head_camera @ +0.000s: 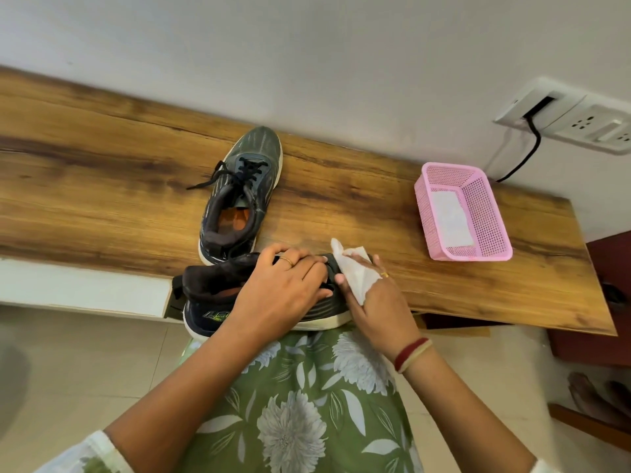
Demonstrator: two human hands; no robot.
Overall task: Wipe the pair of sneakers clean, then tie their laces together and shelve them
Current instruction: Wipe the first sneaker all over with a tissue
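Note:
Two dark grey sneakers with white soles are in view. One sneaker (240,196) stands upright on the wooden table (102,186), toe toward the wall, its black laces loose. The other sneaker (218,291) lies at the table's front edge, toe to the right. My left hand (286,288) grips it over the lace area. My right hand (375,295) holds a white wipe (355,271) against the toe end, which the wipe and hand mostly hide.
A pink mesh basket (491,213) with a white wipe inside sits on the table's right part. A wall socket (580,121) with a black cable is above it. The table's right corner (611,329) is near a dark red cabinet.

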